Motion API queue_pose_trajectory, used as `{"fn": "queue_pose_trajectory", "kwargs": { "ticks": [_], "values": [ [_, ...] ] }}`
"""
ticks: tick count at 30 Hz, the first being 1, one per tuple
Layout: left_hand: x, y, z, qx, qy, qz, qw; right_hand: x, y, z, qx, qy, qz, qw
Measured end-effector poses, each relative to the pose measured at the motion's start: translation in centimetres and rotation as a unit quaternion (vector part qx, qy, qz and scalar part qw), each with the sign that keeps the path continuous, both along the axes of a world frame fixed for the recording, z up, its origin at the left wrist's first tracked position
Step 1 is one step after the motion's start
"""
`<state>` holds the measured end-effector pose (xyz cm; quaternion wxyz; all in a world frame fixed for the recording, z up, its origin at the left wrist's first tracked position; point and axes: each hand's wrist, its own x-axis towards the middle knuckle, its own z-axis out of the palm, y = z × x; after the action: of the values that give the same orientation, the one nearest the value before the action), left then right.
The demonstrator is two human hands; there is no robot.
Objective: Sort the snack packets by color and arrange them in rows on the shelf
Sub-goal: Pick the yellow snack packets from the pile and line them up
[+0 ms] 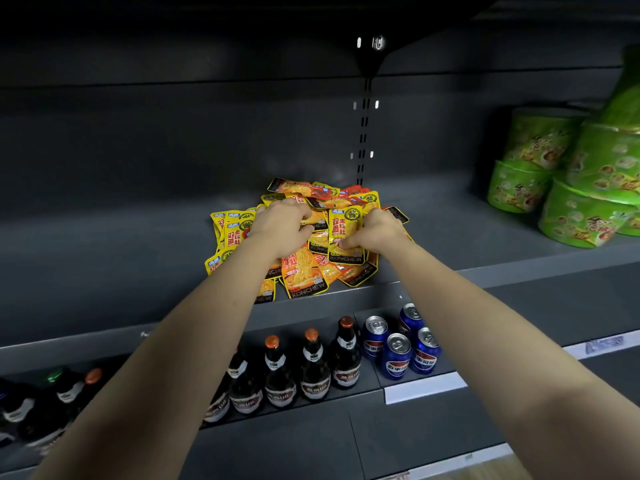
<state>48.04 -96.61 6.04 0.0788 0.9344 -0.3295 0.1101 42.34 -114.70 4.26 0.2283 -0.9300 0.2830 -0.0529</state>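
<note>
Shelf point(104, 244) of dark grey metal, dimly lit, left grip point(280, 225) clutching snack packets point(304, 271), right grip point(374, 233) pinching yellow packet point(346, 225)

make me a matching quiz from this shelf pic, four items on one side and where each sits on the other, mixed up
Items:
1 snack packets
2 green tubs
3 blue cans
4 dark bottles

Places:
a lower shelf, left of the cans
b upper shelf, far right
c upper shelf, heaped in the middle
d lower shelf, right of the bottles

Pairs: 1-c, 2-b, 3-d, 4-a
</note>
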Motion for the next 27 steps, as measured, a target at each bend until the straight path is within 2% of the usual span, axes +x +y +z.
{"fn": "queue_pose_trajectory", "kwargs": {
  "ticks": [11,15,17,19,23,25,27],
  "values": [
    [-0.5,-0.6,0.1,-0.029,0.02,-0.018,0.999,-2.1,-1.3,0.6,0.17,-0.105,-0.022,0.98],
    [-0.9,-1.4,0.0,-0.055,0.032,-0.027,0.998,-3.0,-2.1,1.1,0.246,-0.157,-0.014,0.956],
    [-1.4,-2.0,0.3,-0.117,0.08,-0.035,0.989,-3.5,-2.0,1.5,0.304,-0.204,0.006,0.931],
    [-1.9,-2.7,0.7,-0.207,0.17,-0.046,0.962,-4.0,-1.6,2.0,0.362,-0.246,0.041,0.898],
    [-2.6,-3.3,1.4,-0.364,0.331,-0.075,0.867,-4.6,-0.6,3.3,0.41,-0.25,0.11,0.87],
    [-2.6,-3.3,1.6,-0.4,0.344,-0.077,0.846,-4.7,-0.3,3.5,0.413,-0.252,0.123,0.866],
    [-2.4,-3.3,1.6,-0.412,0.34,-0.066,0.843,-4.6,-0.1,3.6,0.402,-0.263,0.126,0.868]
  ]
}}
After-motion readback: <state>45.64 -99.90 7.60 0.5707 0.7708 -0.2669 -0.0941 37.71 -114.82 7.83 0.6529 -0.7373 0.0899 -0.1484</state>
